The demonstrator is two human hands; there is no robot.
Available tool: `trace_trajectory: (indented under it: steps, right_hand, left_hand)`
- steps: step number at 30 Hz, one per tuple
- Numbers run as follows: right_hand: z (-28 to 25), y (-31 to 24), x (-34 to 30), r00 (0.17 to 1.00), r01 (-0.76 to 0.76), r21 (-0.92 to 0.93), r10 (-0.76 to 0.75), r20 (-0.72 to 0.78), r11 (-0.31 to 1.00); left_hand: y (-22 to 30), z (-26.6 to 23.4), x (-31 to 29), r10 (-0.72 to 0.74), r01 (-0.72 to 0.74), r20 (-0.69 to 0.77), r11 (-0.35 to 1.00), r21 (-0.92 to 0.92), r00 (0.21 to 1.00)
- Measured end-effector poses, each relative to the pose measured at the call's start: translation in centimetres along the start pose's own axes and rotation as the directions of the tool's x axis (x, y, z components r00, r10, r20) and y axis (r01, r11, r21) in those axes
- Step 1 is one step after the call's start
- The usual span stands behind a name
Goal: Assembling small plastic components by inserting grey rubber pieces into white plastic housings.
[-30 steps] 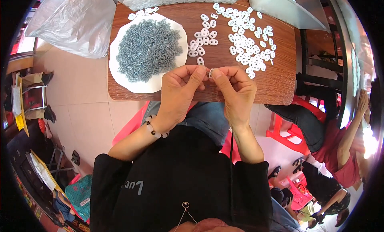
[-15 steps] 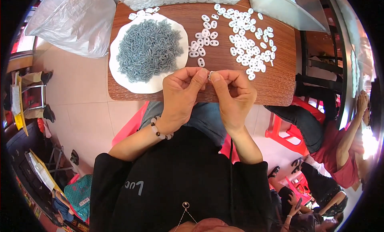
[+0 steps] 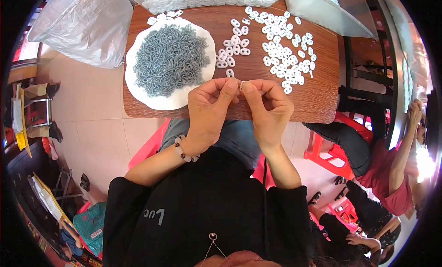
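Pale grey lettering on black loose-sleeved fabric top, white rectangular label on teal bag, print too small to read.

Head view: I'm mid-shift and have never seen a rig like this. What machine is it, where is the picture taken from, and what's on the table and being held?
There is no machine: these are bare hands, the left hand and the right hand. A wide fisheye camera worn on the head looks down at them, so edges bend near the rim. Picture left is the wearer's left.

On the wooden table, a white plate at left carries a heap of slim grey-blue pieces. White two-holed pieces lie in groups to its right.

The right thumb and forefinger pinch a small white piece. The left fingertips are right beside it; whether they grip it too is hidden.
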State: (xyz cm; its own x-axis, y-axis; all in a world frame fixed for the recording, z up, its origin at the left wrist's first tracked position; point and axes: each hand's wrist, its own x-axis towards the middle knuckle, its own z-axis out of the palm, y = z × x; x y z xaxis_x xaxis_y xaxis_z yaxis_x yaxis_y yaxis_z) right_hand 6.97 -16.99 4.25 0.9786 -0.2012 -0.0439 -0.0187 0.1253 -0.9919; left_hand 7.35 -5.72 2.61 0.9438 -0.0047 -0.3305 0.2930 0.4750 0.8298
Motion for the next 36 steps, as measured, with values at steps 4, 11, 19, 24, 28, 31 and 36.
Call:
trace_trajectory:
  steps: [4, 11, 19, 24, 28, 31, 36]
  right_hand:
    - [-0.3, -0.2, 0.3, 0.998, -0.069, 0.084, 0.068, 0.010, 0.994]
    - [-0.7, 0.1, 0.5, 0.998, -0.059, 0.078, 0.059, 0.012, 0.995]
    - [-1.0, 0.2, 0.5, 0.998, -0.062, 0.063, 0.061, 0.016, 0.996]
    - [-0.9, 0.3, 0.5, 0.997, -0.082, 0.112, 0.083, -0.001, 0.990]
    - [-1.3, 0.4, 0.6, 0.998, -0.066, 0.115, 0.066, -0.001, 0.991]
    - [-1.9, 0.1, 0.7, 0.999, -0.041, 0.124, 0.044, -0.023, 0.991]
    - [-4.1, -1.0, 0.6, 0.989, -0.015, 0.161, 0.039, -0.145, 0.987]
  left_hand:
    - [0.1, 0.0, 0.3, -0.034, 0.037, 0.044, 0.996, -0.079, 0.998]
    - [0.1, 0.0, 0.4, -0.057, 0.066, 0.074, 0.988, -0.138, 0.996]
    - [0.1, -0.1, 0.5, -0.093, 0.106, 0.084, 0.979, -0.177, 0.992]
    - [0.1, -0.1, 0.5, -0.089, 0.110, 0.104, 0.970, -0.217, 0.991]
    - [0.5, -0.5, 0.6, -0.106, 0.133, 0.120, 0.961, -0.243, 0.987]
    - [1.4, -0.6, 1.1, -0.055, 0.057, 0.161, 0.998, -0.004, 0.985]
    - [4.5, 0.6, 2.7, 0.245, -0.541, 0.483, 0.357, 0.761, 0.841]
